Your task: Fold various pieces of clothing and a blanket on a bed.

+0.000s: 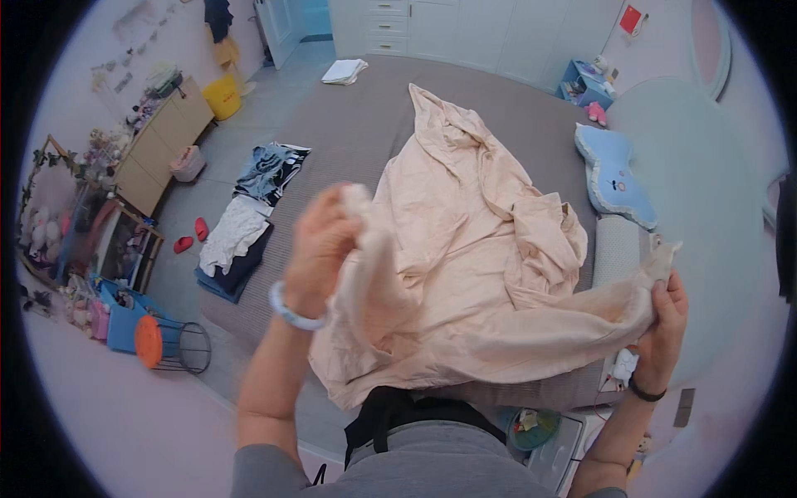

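A large pale peach cloth (436, 236), like a bed sheet or duvet cover, lies rumpled across the bed (367, 112). My left hand (327, 243) is raised above its near left part, gripping a bunched edge; the hand looks slightly blurred. At the right, my right hand (663, 317) pinches a corner of the same cloth between thumb and fingers. Between both hands the near edge hangs in a shallow sag close to my body. Folds are heaped on the cloth's right side, and its far end narrows to a point.
Folded clothes (233, 239) lie along the bed's left edge, and white folded cloth (344, 71) at the far end. A blue cushion (613, 174) and a white pillow (616, 249) rest by the headboard (691, 187). Red slippers (192, 236) and an orange-topped wire basket (168, 345) stand left.
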A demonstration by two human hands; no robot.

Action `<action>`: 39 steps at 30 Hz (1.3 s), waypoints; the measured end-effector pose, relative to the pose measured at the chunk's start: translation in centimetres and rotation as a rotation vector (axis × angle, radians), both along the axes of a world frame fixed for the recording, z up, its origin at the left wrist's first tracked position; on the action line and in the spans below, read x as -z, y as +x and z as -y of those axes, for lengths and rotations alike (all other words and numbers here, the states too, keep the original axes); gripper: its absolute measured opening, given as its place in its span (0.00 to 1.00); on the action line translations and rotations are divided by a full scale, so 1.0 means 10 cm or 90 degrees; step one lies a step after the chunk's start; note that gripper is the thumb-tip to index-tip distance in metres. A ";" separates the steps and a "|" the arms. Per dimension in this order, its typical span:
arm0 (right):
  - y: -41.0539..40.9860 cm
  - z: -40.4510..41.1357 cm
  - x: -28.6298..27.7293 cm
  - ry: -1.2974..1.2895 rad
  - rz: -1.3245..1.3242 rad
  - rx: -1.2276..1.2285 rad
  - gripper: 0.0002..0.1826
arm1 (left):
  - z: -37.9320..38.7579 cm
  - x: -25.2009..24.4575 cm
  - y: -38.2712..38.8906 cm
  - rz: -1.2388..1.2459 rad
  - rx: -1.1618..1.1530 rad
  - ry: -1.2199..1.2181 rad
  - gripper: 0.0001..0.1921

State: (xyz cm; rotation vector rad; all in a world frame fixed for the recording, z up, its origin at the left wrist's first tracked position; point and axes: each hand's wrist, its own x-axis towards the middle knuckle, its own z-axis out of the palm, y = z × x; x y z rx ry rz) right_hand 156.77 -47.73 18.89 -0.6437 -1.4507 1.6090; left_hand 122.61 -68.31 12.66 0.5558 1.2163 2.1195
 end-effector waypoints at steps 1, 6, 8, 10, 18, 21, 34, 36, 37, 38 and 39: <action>-0.18 0.22 -0.03 0.010 0.006 0.003 0.13 | -0.03 0.17 -0.01 0.035 0.062 -0.023 0.15; -1.40 1.31 0.28 0.306 0.318 -0.176 0.11 | 0.08 0.30 0.13 0.202 0.216 -0.014 0.09; -1.99 1.76 0.35 0.423 0.375 -0.285 0.08 | 0.36 0.23 -0.03 0.219 0.242 -0.002 0.08; -2.32 2.01 0.49 0.480 0.352 -0.305 0.07 | 0.57 0.22 -0.24 0.110 0.252 -0.037 0.08; -2.63 2.44 0.75 0.030 0.203 -0.224 0.14 | 0.98 0.34 -0.61 0.245 0.345 -0.049 0.09; -2.68 2.36 0.96 -0.001 0.123 -0.075 0.19 | 1.00 0.34 -0.53 0.283 0.392 -0.025 0.09; -2.28 1.90 0.94 0.260 0.216 0.072 0.10 | 0.72 0.16 -0.35 0.293 0.365 0.029 0.10; -2.21 1.88 0.85 0.411 0.259 0.125 0.07 | 0.67 0.12 -0.35 0.294 0.346 0.036 0.10; -2.21 1.90 0.72 0.413 0.254 0.118 0.07 | 0.67 0.12 -0.40 0.226 0.311 0.024 0.09; -2.20 1.92 0.55 0.527 0.241 0.099 0.07 | 0.66 0.12 -0.44 0.159 0.276 0.010 0.08; -2.18 1.97 0.39 0.639 0.227 0.078 0.07 | 0.66 0.10 -0.44 0.159 0.268 0.010 0.08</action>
